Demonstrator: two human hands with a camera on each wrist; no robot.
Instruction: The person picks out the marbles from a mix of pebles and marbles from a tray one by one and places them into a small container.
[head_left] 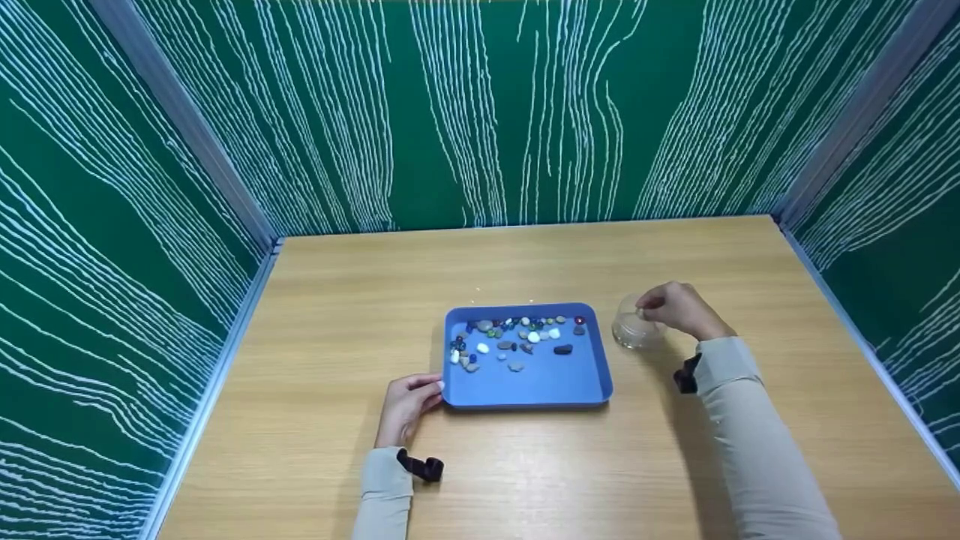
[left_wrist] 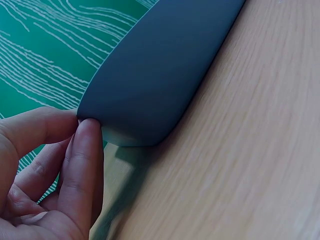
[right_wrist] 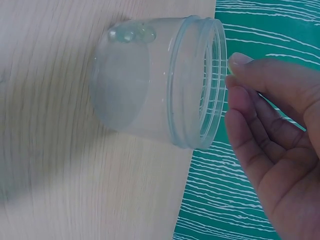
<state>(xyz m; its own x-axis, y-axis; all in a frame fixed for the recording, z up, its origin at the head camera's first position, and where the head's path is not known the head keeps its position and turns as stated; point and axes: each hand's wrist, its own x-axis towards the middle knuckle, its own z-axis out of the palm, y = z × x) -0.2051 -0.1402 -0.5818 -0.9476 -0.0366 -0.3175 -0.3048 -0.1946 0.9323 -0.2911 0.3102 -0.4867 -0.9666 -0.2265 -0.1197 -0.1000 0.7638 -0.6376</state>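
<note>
A shallow blue tray (head_left: pixel 532 386) lies on the table, with stones and glass marbles mostly along its far and left sides. My left hand (head_left: pixel 407 405) pinches the tray's near left corner between thumb and fingers, as the left wrist view shows close up. To the right of the tray stands a clear jar (head_left: pixel 634 334) without a lid. Several clear marbles (right_wrist: pixel 130 35) rest at its bottom. At the jar's mouth my right hand (head_left: pixel 684 309) has thumb and forefinger pinched together. A small greenish marble, mostly hidden, shows between those fingertips in the right wrist view.
The wooden table (head_left: pixel 337 315) meets green panels (head_left: pixel 450 112) with white wavy lines at the back and both sides. A few tiny light specks lie behind the tray. Black straps (head_left: pixel 424 469) circle both wrists.
</note>
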